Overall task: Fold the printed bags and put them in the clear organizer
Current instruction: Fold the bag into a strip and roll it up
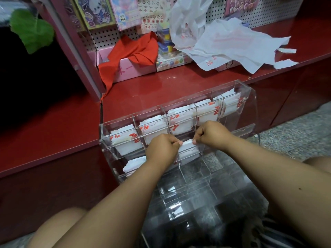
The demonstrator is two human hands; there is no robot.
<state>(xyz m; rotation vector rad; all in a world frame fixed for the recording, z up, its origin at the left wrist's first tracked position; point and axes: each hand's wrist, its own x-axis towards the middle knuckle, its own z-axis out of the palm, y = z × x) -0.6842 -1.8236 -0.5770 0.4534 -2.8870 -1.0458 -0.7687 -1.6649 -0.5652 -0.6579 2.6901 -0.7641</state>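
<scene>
While pinched, folded bag (188,149) between both hands.

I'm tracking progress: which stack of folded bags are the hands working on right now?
The folded stack in the organizer's second row, pinched between left hand and right hand; the top-row stacks sit untouched.

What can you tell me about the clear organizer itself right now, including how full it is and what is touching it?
The clear organizer looks like transparent acrylic, with stepped rows of compartments split by clear dividers. It stands tilted against the front edge of the red shelf, its lower part toward the person. The top row's five compartments hold folded white bags with red print; the second row is partly filled; lower rows look empty. The left hand and right hand pinch a folded bag at a second-row compartment.
</scene>
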